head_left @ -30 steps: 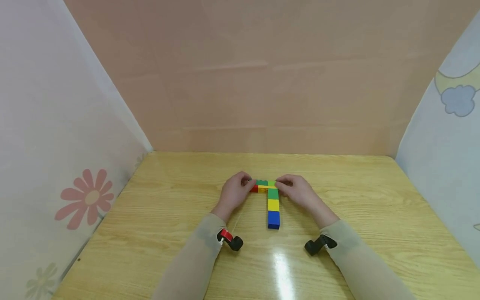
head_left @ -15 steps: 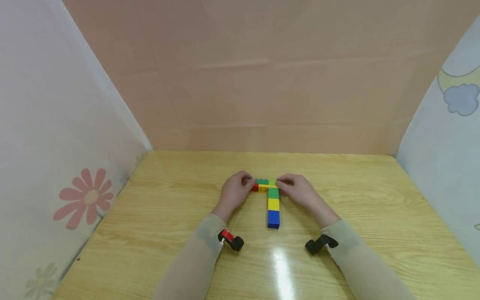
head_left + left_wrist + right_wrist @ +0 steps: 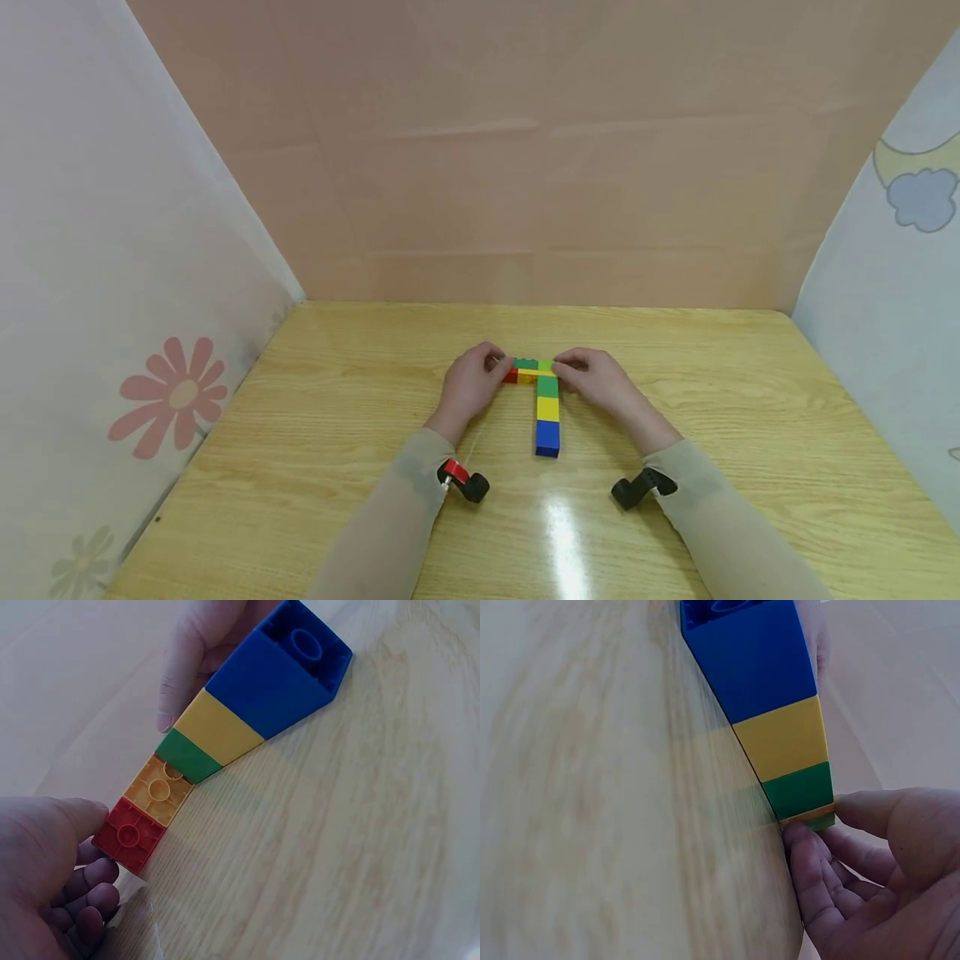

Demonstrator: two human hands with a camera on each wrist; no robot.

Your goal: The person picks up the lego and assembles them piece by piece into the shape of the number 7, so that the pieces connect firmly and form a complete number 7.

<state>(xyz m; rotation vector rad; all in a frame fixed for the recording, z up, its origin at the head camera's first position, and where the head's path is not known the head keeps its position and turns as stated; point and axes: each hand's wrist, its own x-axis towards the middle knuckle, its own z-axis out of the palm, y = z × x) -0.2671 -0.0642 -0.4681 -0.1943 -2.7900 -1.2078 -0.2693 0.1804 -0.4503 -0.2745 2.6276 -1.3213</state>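
A joined shape of toy building bricks lies on the table. One arm runs toward me: a green brick [image 3: 547, 387], a yellow brick [image 3: 547, 409] and a blue brick [image 3: 547, 438] at the near end, its hollow underside facing me. The short arm points left, with an orange-yellow brick [image 3: 146, 787], a red brick [image 3: 129, 834] and a dark green studded row [image 3: 527, 364] behind them. My left hand [image 3: 467, 383] pinches the red end. At the far right corner, my right hand [image 3: 600, 383] pinches around the orange-yellow strip and the lime green brick [image 3: 823, 823].
The wooden table [image 3: 360, 400] spreads out around the bricks. A plain backdrop [image 3: 555, 167] rises behind it, with patterned cloth walls on either side. A wrist camera [image 3: 471, 486] sticks out from the left sleeve, another camera [image 3: 632, 490] from the right.
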